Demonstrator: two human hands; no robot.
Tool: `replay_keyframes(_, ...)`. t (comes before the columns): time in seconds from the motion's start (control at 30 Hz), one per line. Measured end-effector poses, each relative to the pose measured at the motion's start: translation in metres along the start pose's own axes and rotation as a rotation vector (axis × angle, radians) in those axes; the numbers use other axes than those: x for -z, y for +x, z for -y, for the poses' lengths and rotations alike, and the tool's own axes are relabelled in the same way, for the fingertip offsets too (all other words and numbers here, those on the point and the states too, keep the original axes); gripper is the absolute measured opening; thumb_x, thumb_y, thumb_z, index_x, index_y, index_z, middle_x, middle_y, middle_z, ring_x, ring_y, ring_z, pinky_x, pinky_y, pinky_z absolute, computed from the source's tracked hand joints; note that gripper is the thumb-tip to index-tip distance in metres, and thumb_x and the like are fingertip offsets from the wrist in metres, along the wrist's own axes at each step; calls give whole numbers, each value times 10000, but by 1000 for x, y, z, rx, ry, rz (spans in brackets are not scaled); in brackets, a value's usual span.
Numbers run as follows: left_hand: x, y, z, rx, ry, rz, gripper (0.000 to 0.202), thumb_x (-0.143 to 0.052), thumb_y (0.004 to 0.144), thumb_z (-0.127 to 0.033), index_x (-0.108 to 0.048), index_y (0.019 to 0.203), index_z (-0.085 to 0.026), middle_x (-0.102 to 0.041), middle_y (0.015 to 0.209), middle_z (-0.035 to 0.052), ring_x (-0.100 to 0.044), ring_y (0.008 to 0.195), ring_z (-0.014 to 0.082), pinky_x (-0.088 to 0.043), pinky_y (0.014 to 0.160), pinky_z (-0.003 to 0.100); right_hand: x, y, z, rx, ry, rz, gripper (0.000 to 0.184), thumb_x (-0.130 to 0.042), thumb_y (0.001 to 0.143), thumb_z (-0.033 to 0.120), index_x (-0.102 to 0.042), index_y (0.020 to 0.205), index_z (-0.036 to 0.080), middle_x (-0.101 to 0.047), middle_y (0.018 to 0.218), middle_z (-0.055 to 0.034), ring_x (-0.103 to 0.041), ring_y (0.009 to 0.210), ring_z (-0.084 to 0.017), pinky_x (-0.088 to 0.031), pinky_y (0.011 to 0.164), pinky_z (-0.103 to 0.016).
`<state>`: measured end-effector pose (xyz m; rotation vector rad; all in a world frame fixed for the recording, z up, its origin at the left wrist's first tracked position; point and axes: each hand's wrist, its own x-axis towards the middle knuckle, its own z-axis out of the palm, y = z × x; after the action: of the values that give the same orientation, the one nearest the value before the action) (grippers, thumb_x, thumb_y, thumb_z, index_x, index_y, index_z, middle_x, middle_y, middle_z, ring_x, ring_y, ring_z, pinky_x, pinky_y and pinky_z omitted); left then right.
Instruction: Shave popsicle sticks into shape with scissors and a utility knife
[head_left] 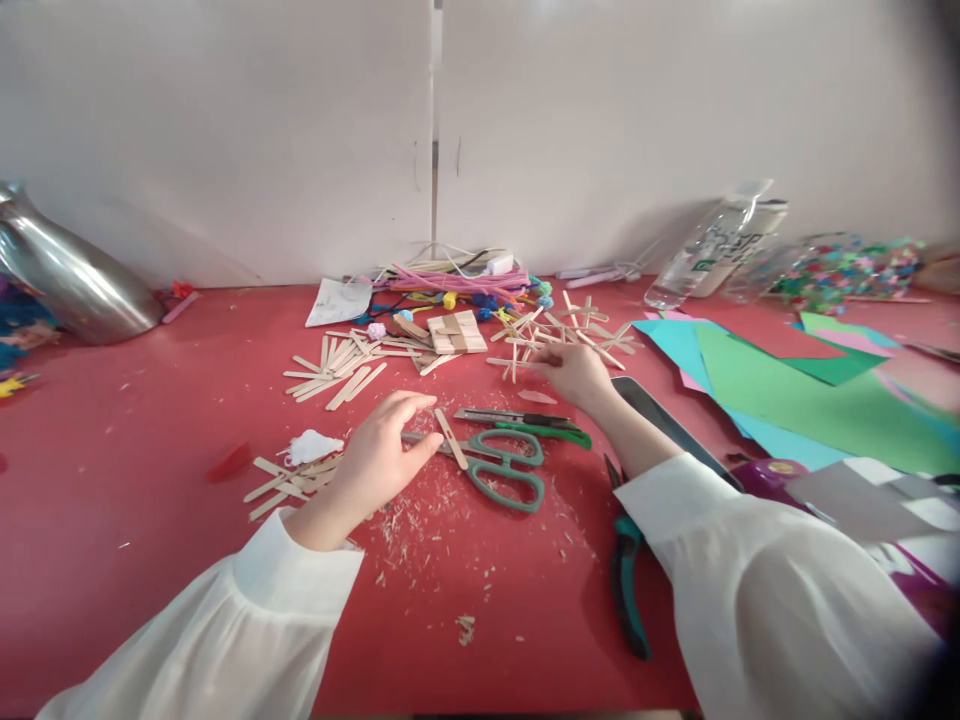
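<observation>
My left hand (382, 450) hovers over the red table with thumb and fingers apart, holding nothing. Just right of its fingertips, a slotted wooden craft stick (451, 439) lies across the grey-green scissors (507, 465). My right hand (576, 376) reaches to the near edge of a heap of crossed craft sticks (581, 325), its fingers pinched at the end of a craft stick (510, 362) that points left. The fingertips are partly hidden. Between the hands lie a utility knife (517, 418) and a green-handled tool (559, 433).
Loose craft sticks (334, 370) and a small stick stack (457, 332) lie behind my left hand. Teal-handled pliers (628, 585) and a dark flat device (675, 430) are beside my right forearm. Coloured paper (795, 390), a clear bottle (705, 245) and a metal jug (82, 270) stand farther out.
</observation>
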<state>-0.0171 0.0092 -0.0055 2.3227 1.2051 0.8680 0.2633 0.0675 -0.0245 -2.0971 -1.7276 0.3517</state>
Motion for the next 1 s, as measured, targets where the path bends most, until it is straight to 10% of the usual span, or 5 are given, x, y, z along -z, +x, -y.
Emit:
replay_keyframes(0.53,-1,-1,2,-16,-42,22,260,-504,842,-262,-515,1095,-202,-563,1116,85,-575,1024,204,-494,865,368,5,5,36,202,-359,12,301,-506,874,330,-543,1143,199,-553,1184,-76,-570,970,-182,-485,812,-402)
replay_keyframes(1.0,0,-3,-1,-9,-72,33,258,-496,845,-279,-523,1091,-205,-577,1100,78,-605,988,198,-520,823,342,6,10,43,80,-389,101,337,-526,863,331,-526,1163,178,-557,1169,-77,-575,966,-192,-491,796,-410)
